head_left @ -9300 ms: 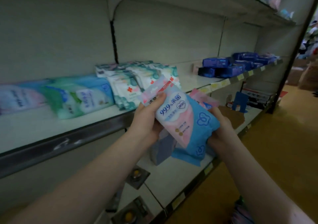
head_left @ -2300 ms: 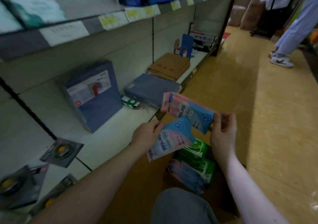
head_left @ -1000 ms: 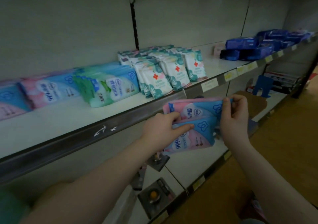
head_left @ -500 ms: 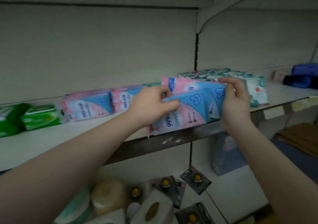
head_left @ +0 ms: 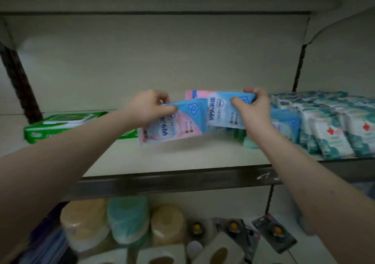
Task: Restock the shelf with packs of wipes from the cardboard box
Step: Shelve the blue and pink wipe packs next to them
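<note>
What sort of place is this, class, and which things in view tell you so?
Probably a shop aisle: a metal display shelf holds rows of identical wipe packs, and paper rolls sit stocked underneath.

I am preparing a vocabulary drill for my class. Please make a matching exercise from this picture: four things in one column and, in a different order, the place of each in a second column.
Things
1. green pack
2. red-cross packs
3. tilted pink-and-blue pack
4. level pink-and-blue pack

Places
a. held in the right hand
b. lying on the left part of the shelf
c. held in the left hand
d. lined up on the right part of the shelf

Pairs: 1-b, 2-d, 3-c, 4-a
</note>
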The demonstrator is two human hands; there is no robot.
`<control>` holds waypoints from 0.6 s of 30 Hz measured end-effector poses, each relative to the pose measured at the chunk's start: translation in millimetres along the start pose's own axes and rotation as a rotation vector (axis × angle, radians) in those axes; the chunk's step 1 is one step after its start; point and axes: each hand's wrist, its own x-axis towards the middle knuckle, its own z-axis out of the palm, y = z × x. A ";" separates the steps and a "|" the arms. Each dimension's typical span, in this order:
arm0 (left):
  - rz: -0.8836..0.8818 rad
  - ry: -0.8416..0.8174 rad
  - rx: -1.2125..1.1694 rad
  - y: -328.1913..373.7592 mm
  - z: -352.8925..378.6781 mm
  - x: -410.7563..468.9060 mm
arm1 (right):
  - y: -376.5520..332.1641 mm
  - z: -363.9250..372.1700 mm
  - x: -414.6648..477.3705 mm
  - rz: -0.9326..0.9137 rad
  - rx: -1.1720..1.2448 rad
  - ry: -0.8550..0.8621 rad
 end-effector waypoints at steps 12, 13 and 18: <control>-0.085 -0.051 0.235 -65.0 19.8 -1.2 | 40.7 41.1 28.4 -0.147 -0.462 -0.279; -0.069 -0.048 0.238 -66.8 21.6 0.8 | 42.8 40.7 30.2 -0.184 -0.551 -0.303; -0.047 -0.037 0.233 -67.9 29.6 10.1 | 46.9 37.0 35.0 -0.273 -1.081 -0.375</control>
